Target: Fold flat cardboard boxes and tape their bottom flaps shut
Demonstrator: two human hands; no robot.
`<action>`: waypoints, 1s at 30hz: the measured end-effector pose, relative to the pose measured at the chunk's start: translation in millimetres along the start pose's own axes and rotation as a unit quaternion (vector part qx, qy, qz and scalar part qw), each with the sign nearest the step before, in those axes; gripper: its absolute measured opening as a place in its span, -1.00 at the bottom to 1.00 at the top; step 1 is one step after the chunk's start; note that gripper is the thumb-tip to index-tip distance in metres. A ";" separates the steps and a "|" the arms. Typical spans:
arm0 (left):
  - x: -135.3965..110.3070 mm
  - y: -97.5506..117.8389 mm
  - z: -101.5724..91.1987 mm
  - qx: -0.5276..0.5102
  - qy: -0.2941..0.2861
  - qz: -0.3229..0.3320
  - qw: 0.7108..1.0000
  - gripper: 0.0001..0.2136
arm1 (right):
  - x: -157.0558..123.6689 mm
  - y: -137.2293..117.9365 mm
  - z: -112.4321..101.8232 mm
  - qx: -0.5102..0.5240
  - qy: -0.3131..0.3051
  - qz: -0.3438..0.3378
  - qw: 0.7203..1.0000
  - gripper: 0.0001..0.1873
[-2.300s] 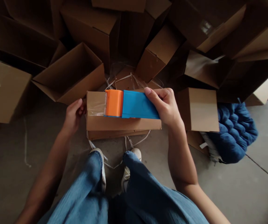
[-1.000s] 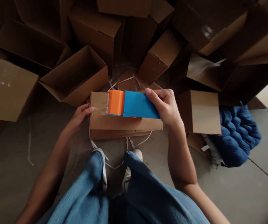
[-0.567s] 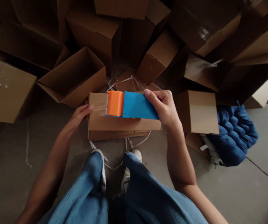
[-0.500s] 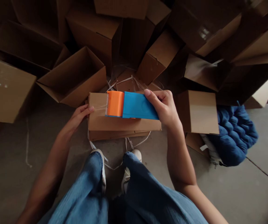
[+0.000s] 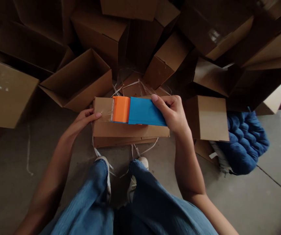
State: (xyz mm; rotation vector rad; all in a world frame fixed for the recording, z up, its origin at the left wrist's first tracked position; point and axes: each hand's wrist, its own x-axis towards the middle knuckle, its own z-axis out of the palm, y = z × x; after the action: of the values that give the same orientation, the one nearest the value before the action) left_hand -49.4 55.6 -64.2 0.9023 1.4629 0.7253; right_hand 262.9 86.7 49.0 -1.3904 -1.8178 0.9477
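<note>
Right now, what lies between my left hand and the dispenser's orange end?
In the head view, clear tape on the cardboard box lies between the left hand and the tape dispenser's orange end.

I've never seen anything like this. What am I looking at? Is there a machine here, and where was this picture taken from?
There's no machine here, just a person's bare hands, filmed by a camera worn on their head and looking down. That's why their jeans and white sneakers show at the bottom. The right hand grips a blue and orange tape dispenser against a flat cardboard box, with clear tape lying on it. The left hand rests on that box. Other cardboard boxes are heaped ahead, beside a blue cushion, on a concrete floor.
</note>
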 end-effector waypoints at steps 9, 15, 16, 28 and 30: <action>5.9 -11.7 -0.3 -0.050 0.006 0.084 0.995 -0.51 | 0.4 -5.0 0.3 -0.033 -0.004 0.011 0.999 -0.26; 24.1 -33.5 0.4 -0.108 -0.001 0.177 0.978 -0.47 | 4.4 -8.2 -3.3 -0.055 -0.027 0.008 0.998 -0.24; 28.1 -36.6 1.5 -0.117 0.003 0.203 0.972 -0.44 | 4.7 -9.6 -4.8 -0.061 -0.029 0.007 0.998 -0.24; 34.5 -44.2 12.3 -0.192 -0.072 0.162 0.965 -0.30 | 6.5 -19.0 -15.2 -0.134 -0.052 -0.001 0.990 -0.26; 35.5 -46.3 11.9 -0.202 -0.074 0.150 0.965 -0.31 | 6.1 -19.2 -15.8 -0.145 -0.054 0.004 0.988 -0.26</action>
State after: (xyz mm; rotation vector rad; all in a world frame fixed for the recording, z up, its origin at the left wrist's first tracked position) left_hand -42.6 62.1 -123.0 0.8429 1.0046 1.1105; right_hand 265.1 91.7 74.0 -1.5453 -2.0984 0.7983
